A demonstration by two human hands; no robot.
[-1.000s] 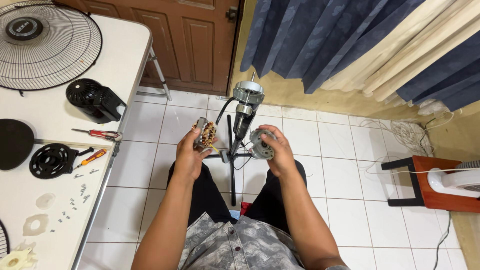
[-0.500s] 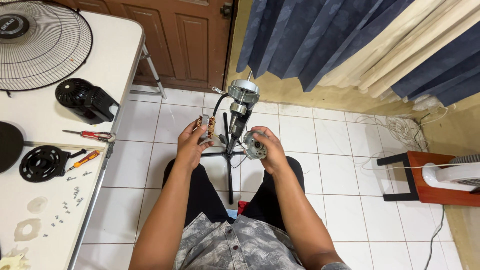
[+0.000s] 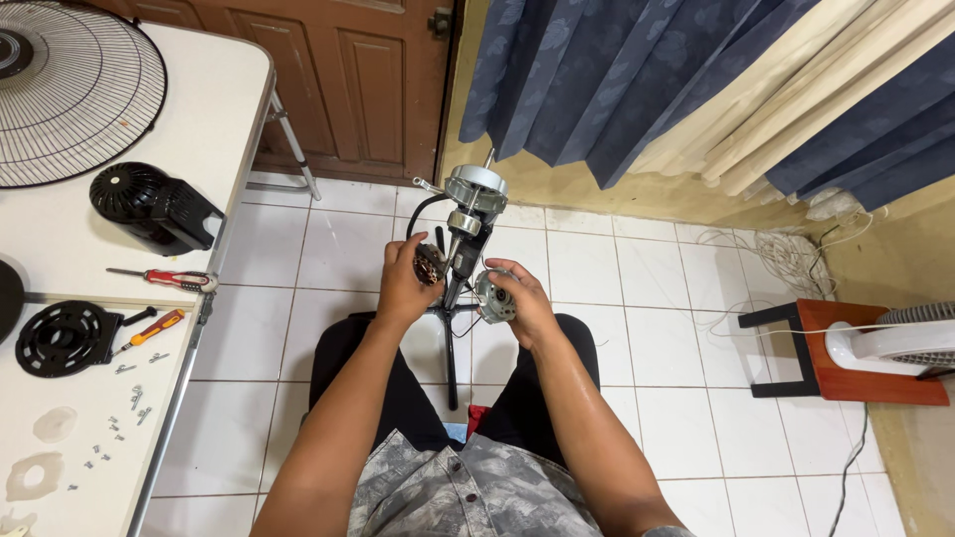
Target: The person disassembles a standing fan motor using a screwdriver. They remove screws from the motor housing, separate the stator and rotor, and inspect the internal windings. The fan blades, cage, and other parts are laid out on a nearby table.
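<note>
Seen from above, seated on a white tile floor beside a white table (image 3: 214, 149). Left hand (image 3: 406, 283) closed around a copper-wound motor part (image 3: 430, 265), held just left of a black fan stand (image 3: 450, 328) rising between the knees. Right hand (image 3: 522, 303) curled around a round grey metal part (image 3: 493, 296), just right of the stand. Above both hands, a silver motor housing (image 3: 475, 189) topping the stand. On the table: a wire fan guard (image 3: 75, 89), a black motor cover (image 3: 149, 206), a red-handled screwdriver (image 3: 164, 278), an orange-handled screwdriver (image 3: 154, 326), a black round plate (image 3: 62, 338) and scattered screws (image 3: 129, 398). At right, a white fan (image 3: 890, 343) on a red stool (image 3: 841, 363).
</note>
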